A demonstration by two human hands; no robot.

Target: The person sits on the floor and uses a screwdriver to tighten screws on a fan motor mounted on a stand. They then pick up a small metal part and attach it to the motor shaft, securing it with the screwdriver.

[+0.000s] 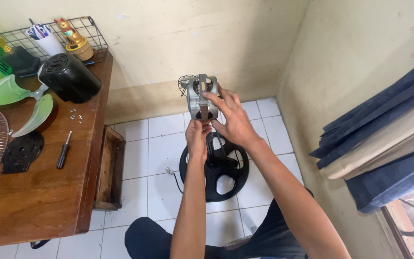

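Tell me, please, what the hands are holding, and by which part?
Both hold the grey fan motor: left hand grips its lower end, right hand its front and side.

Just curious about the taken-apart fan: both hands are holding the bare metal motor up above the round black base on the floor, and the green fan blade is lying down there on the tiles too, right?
Not quite. The head view shows the green fan blade on the wooden table, not on the tiles. The rest holds: the left hand and right hand hold the metal motor above the black base.

Both forearms raised forward, left hand (198, 135) below, right hand (231, 115) above, fingers curled in grip
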